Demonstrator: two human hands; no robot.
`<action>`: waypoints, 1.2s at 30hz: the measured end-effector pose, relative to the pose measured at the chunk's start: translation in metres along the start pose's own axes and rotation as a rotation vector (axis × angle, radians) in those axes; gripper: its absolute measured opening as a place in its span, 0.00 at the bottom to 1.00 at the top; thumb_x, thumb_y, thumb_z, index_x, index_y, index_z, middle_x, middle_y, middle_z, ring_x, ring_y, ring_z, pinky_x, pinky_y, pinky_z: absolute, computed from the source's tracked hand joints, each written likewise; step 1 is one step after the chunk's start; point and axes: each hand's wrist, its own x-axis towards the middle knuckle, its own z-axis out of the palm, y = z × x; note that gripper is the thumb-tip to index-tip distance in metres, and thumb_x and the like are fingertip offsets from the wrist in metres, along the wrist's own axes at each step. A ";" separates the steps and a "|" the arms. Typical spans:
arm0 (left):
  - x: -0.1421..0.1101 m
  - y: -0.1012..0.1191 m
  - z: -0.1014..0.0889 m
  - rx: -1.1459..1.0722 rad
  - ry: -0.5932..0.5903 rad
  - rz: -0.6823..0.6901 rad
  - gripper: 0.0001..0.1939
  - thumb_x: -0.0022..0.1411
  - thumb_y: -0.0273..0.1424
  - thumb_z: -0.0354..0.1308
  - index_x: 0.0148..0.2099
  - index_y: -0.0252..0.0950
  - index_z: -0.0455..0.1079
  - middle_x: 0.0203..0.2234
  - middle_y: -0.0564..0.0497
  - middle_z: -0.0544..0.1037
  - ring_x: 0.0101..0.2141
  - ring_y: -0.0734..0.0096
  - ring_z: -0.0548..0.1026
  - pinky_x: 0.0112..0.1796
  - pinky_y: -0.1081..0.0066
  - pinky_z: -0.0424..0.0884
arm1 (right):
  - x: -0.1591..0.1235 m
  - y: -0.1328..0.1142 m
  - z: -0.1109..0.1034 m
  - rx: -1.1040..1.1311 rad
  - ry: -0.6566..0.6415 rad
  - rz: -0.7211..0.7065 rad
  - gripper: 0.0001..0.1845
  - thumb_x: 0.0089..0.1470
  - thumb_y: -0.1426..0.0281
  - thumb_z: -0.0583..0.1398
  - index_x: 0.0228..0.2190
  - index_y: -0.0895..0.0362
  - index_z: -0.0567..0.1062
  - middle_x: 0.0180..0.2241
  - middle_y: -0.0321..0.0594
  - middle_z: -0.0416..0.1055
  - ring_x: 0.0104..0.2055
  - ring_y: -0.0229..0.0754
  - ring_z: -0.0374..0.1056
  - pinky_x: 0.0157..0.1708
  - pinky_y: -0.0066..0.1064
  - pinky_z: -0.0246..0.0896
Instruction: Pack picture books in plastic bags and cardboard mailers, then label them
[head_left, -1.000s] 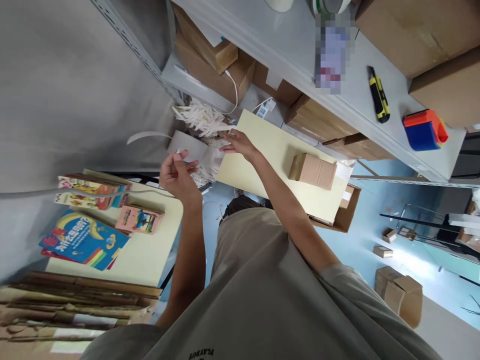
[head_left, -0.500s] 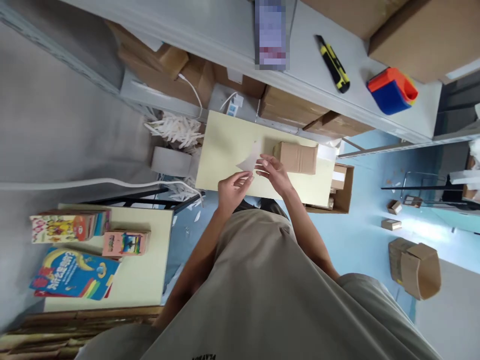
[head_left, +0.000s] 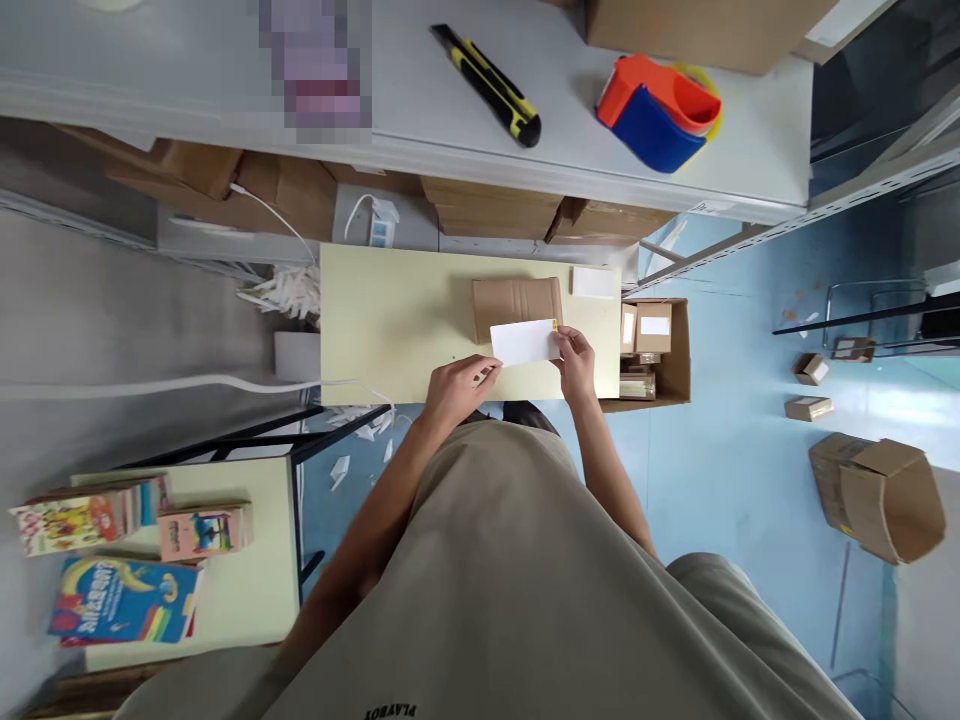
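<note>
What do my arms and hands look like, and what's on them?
Your left hand and right hand are bare, with no gloves, watch or bracelet visible. The short sleeves match your greyish-olive shirt, leaving both forearms uncovered.

The rectangular white label [head_left: 525, 342] looks like smooth, matt paper. The closed brown box [head_left: 517, 304] is dull cardboard, faintly creased. The flat pale yellow tabletop [head_left: 390, 325] looks smooth and matt; the curved orange-and-blue dispenser [head_left: 654, 122] looks like smooth plastic.

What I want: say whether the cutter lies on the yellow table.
No, the cutter lies on the grey shelf, beside the orange and blue tape dispenser.
</note>
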 end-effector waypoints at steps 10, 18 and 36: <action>0.041 0.004 0.081 -0.326 0.256 -0.530 0.19 0.70 0.49 0.71 0.49 0.40 0.76 0.37 0.46 0.90 0.37 0.60 0.90 0.40 0.65 0.83 | 0.034 -0.011 -0.042 -0.158 -0.205 -0.182 0.28 0.58 0.40 0.67 0.40 0.50 0.75 0.42 0.42 0.79 0.42 0.45 0.73 0.44 0.37 0.72; 0.053 -0.015 0.084 -0.344 0.327 -0.576 0.18 0.67 0.48 0.70 0.43 0.37 0.78 0.39 0.44 0.88 0.41 0.60 0.88 0.42 0.66 0.83 | 0.068 -0.011 -0.032 -0.208 -0.302 -0.276 0.25 0.65 0.42 0.64 0.42 0.50 0.74 0.47 0.44 0.80 0.49 0.46 0.75 0.50 0.36 0.74; 0.104 -0.080 0.079 -0.125 0.186 -0.628 0.12 0.66 0.37 0.64 0.43 0.36 0.86 0.43 0.45 0.90 0.48 0.55 0.85 0.52 0.64 0.80 | 0.146 0.045 0.015 -0.757 -0.079 -0.222 0.12 0.79 0.61 0.58 0.46 0.53 0.79 0.54 0.49 0.81 0.51 0.50 0.78 0.55 0.40 0.72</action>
